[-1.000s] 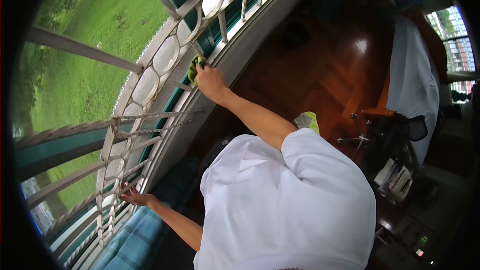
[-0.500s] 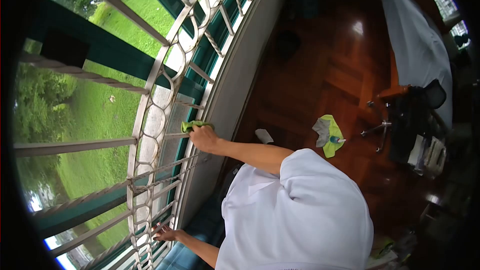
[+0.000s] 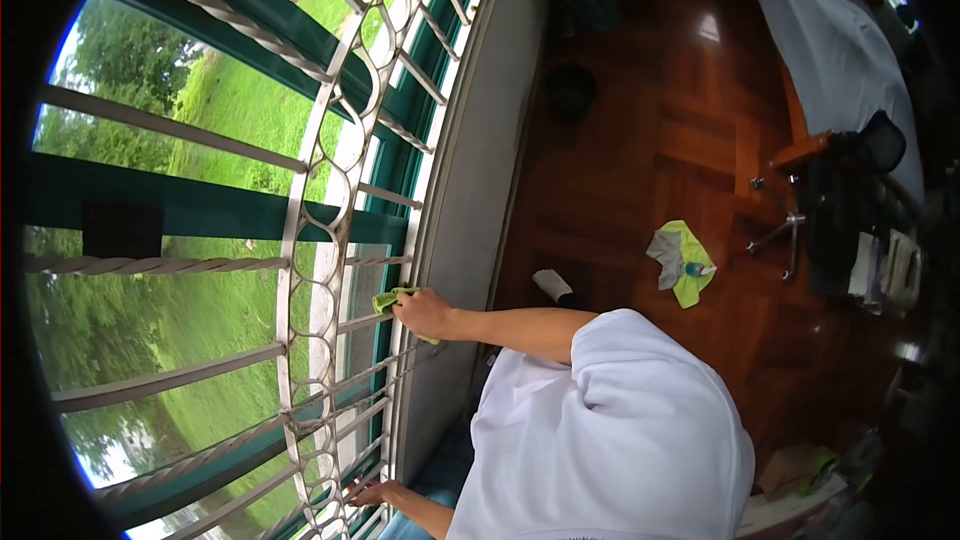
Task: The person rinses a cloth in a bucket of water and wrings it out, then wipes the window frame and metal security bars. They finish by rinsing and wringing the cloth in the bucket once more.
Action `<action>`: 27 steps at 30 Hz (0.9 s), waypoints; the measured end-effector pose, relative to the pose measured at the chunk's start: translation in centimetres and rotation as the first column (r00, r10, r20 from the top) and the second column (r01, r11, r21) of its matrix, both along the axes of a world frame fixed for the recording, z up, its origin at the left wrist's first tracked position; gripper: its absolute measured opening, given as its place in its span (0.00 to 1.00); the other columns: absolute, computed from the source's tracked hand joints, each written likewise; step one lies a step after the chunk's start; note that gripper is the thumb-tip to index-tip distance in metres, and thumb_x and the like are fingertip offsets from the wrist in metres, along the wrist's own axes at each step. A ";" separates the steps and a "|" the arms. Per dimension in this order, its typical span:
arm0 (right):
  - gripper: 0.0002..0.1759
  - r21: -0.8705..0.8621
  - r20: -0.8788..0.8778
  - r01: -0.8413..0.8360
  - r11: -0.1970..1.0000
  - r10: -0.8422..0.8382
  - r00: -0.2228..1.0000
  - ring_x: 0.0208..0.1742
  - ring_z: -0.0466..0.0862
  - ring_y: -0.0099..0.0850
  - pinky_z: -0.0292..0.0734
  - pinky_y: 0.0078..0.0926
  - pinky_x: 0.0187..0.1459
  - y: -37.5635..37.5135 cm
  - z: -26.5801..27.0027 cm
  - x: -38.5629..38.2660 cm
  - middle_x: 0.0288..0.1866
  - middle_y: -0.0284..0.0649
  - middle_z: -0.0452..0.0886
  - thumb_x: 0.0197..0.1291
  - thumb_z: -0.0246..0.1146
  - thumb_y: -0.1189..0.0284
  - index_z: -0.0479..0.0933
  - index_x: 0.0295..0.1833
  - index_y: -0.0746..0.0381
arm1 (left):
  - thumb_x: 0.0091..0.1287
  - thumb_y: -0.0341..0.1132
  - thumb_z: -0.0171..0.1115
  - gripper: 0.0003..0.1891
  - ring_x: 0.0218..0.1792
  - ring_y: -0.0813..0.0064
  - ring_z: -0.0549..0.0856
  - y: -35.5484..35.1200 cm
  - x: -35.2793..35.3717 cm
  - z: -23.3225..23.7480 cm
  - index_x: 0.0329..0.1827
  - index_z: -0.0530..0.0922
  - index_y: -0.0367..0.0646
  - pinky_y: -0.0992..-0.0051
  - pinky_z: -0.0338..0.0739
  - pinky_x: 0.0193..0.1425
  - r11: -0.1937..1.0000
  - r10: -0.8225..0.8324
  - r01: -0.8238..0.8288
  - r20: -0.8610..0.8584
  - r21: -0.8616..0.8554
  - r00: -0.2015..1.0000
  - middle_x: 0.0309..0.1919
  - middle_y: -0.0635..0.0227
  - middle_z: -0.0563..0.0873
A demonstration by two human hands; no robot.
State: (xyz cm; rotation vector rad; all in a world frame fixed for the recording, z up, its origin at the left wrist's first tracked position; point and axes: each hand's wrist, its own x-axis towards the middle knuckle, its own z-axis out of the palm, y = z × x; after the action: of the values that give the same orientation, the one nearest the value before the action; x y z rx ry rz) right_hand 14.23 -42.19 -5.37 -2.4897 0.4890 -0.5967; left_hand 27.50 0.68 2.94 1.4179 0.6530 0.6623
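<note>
My right hand (image 3: pixel 425 314) is closed around a green cloth (image 3: pixel 386 300) at the inner edge of the window frame, beside the pale metal grille (image 3: pixel 287 265). Part of the cloth sticks out past the fingertips towards the grille, and a bit more shows below the hand. Lower in the view, my left hand (image 3: pixel 369 493) is at the grille's bars, its fingers curled around one of them and partly hidden.
Green window frames (image 3: pixel 215 200) stand behind the grille, with grass outside. On the wooden floor (image 3: pixel 690 155) lie a yellow-green and grey cloth (image 3: pixel 685 285) with a small bottle (image 3: pixel 697 269) on it, and a white item (image 3: pixel 551 285). A wheeled chair (image 3: pixel 792 220) stands near a white-draped piece of furniture (image 3: pixel 830 60).
The view has shifted, so the window and floor appear moved. My right hand still holds the green cloth by the frame. My left hand's fingers show less and look more curled.
</note>
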 end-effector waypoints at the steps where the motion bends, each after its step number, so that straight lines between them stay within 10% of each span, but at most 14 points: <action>1: 0.09 0.007 -0.020 -0.018 1.000 0.019 1.000 0.34 0.92 0.42 0.88 0.41 0.33 -1.2 1.1 -0.7 0.41 0.47 0.86 0.65 0.63 0.70 0.83 0.43 0.64 | 0.75 0.66 0.47 0.30 0.52 0.65 0.86 0.2 0.5 -0.2 0.56 0.84 0.51 0.60 0.74 0.59 1.000 0.019 -0.019 0.000 -0.005 1.000 0.54 0.66 0.88; 13: 0.10 0.052 -0.067 -0.052 0.997 0.056 0.996 0.38 0.92 0.44 0.89 0.38 0.38 -1.2 2.0 -0.9 0.38 0.50 0.87 0.66 0.61 0.69 0.85 0.43 0.63 | 0.77 0.73 0.25 0.45 0.61 0.64 0.81 4.2 0.7 -0.7 0.58 0.87 0.50 0.47 0.63 0.74 0.996 -0.073 0.071 -0.049 -0.050 0.996 0.60 0.65 0.87; 17: 0.08 0.044 -0.076 0.173 0.984 -0.170 0.983 0.37 0.92 0.41 0.88 0.39 0.37 -5.6 2.8 -1.6 0.38 0.48 0.88 0.64 0.63 0.69 0.85 0.41 0.61 | 0.79 0.70 0.26 0.44 0.67 0.67 0.79 4.6 0.1 1.2 0.64 0.83 0.45 0.56 0.62 0.74 0.973 -0.199 0.183 -0.116 -0.139 0.973 0.63 0.66 0.87; 22: 0.08 0.024 -0.120 0.112 0.993 -0.109 0.987 0.33 0.92 0.40 0.87 0.40 0.32 -4.2 2.1 0.0 0.36 0.49 0.89 0.63 0.64 0.71 0.86 0.36 0.62 | 0.77 0.72 0.29 0.47 0.70 0.71 0.75 6.3 -1.9 3.0 0.69 0.80 0.40 0.61 0.45 0.79 0.895 -0.442 0.420 -0.169 -0.153 0.881 0.65 0.66 0.85; 27: 0.10 0.203 -0.085 0.065 0.977 -0.049 0.995 0.32 0.92 0.42 0.87 0.43 0.33 -6.0 1.4 -0.3 0.34 0.52 0.89 0.61 0.64 0.69 0.86 0.33 0.61 | 0.75 0.73 0.32 0.47 0.71 0.69 0.73 8.6 -0.3 2.4 0.72 0.78 0.40 0.60 0.51 0.80 0.800 -0.592 0.555 -0.146 -0.228 0.793 0.69 0.65 0.83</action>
State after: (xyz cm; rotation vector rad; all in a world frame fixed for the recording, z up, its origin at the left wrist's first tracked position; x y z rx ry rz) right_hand 13.93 -48.15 -3.97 -2.3156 0.6221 -0.4456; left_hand 27.15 9.32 5.36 1.4329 0.3876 -0.0354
